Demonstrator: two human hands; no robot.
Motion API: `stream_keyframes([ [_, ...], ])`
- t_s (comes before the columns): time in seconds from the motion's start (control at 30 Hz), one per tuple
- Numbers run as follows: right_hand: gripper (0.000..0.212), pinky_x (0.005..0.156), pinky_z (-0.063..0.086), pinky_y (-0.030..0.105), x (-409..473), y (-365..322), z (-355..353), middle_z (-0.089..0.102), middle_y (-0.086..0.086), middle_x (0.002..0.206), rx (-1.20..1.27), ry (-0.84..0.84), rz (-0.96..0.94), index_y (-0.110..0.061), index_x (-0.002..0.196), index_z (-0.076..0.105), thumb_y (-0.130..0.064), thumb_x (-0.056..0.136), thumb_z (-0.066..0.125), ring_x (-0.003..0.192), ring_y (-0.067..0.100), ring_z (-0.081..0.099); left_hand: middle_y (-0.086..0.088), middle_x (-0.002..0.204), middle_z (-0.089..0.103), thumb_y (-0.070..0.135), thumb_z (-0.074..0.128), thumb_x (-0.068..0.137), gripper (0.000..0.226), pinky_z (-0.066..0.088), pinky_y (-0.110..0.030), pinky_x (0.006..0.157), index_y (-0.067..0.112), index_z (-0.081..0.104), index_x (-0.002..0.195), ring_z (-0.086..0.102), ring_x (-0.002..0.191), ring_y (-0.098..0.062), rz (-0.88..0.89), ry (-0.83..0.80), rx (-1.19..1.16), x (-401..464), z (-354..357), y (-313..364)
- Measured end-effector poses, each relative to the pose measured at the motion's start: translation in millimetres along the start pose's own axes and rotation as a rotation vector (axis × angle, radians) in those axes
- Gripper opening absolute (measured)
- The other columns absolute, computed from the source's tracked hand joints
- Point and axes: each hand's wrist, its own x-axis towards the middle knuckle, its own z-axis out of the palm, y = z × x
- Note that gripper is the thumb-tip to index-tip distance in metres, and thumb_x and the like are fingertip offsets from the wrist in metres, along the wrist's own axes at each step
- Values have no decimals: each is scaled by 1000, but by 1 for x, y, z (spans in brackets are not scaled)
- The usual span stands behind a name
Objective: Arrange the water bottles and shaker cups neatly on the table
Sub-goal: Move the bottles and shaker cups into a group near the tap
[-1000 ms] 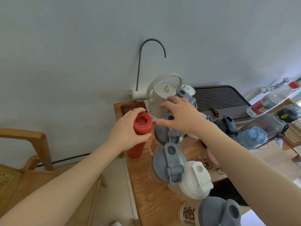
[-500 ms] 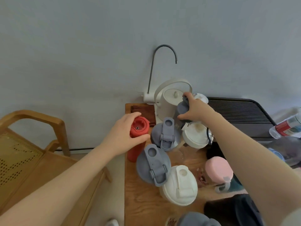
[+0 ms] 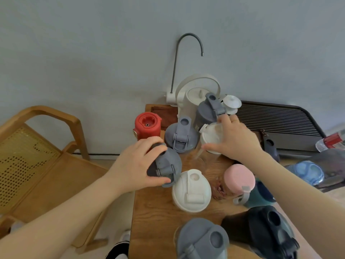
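Note:
Several shaker cups and bottles crowd the wooden table (image 3: 149,212). My left hand (image 3: 136,165) grips the lid of a grey-lidded shaker (image 3: 168,165) near the table's left edge. My right hand (image 3: 235,139) closes over a white-lidded shaker (image 3: 209,135) further back. A red bottle (image 3: 147,126) stands free at the back left. Another grey-lidded shaker (image 3: 181,137) and a tall grey one (image 3: 207,111) stand behind. A white-lidded shaker (image 3: 191,191), a pink-lidded bottle (image 3: 239,178), a grey-lidded cup (image 3: 201,240) and a black one (image 3: 268,234) are nearer me.
A white kettle (image 3: 194,94) with a curved faucet pipe (image 3: 175,68) stands against the wall. A dark slatted tray (image 3: 280,124) lies at the back right, with a blue-lidded bottle (image 3: 306,172) and a red-labelled bottle (image 3: 334,141) lying beside it. A wooden chair (image 3: 37,156) stands left of the table.
My left hand has let go of the red bottle and taken the grey-lidded shaker in front of it. My right hand came off the tall grey shaker onto the white-lidded one.

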Motion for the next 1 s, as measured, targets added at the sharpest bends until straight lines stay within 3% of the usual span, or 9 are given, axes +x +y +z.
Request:
stream_keyframes([
  [0.1,79,76,40,38,3,2,2,47,9,127,104,-74,-20,-19,126,35,-49,64,75,107,34,54,-8,132,47,71,53,60,85,49,-38,85,17,42,124,50,113,-23,-26,-38,46,0,5,8],
  [0.23,74,73,39,35,-5,8,-15,55,8,114,64,-71,-30,-21,125,35,-48,65,71,96,31,54,-10,134,49,61,52,68,72,35,-41,98,17,45,124,34,123,-21,-16,40,60,7,0,12],
  [0.33,70,73,40,35,-25,13,-62,55,4,105,56,49,-39,-27,122,37,-49,64,70,93,30,54,-7,134,47,52,49,75,61,26,-31,101,16,46,125,33,125,-16,-11,135,-40,25,-15,18],
  [0.43,68,75,35,32,-42,12,-115,51,-2,100,163,217,-101,-31,118,39,-47,61,72,92,22,47,10,132,38,51,51,76,62,19,-14,98,21,41,130,27,121,3,23,149,-215,56,-31,36],
  [0.5,70,77,32,31,-43,7,-139,47,-6,103,235,320,-146,-32,120,38,-44,61,73,93,17,42,19,130,32,50,62,75,71,23,-11,95,28,30,134,27,118,8,0,103,-376,83,-42,54],
  [0.57,71,74,33,29,-36,0,-155,46,-7,101,316,392,-186,-31,122,38,-43,62,74,90,15,43,18,131,33,48,70,69,84,31,-18,97,33,22,136,34,119,1,-28,93,-530,113,-53,72],
  [0.7,71,66,35,23,-13,-15,-172,47,-8,91,487,512,-257,-29,123,41,-41,62,75,76,4,44,16,124,46,44,78,60,88,38,-25,92,34,26,130,45,117,-6,-52,248,-771,164,-82,93],
  [0.9,79,88,38,13,13,-37,-183,38,-8,126,794,597,-397,-25,135,31,-37,71,75,117,10,44,1,124,60,45,86,51,89,44,-49,98,22,44,125,56,116,-17,-36,391,-900,196,-125,52],
  [1.0,61,100,39,27,43,-27,-157,38,-2,134,986,480,-309,-23,138,28,-41,86,54,123,16,43,4,127,57,45,85,46,94,43,-45,100,23,41,126,53,118,-14,-134,474,-857,191,-134,18],
])
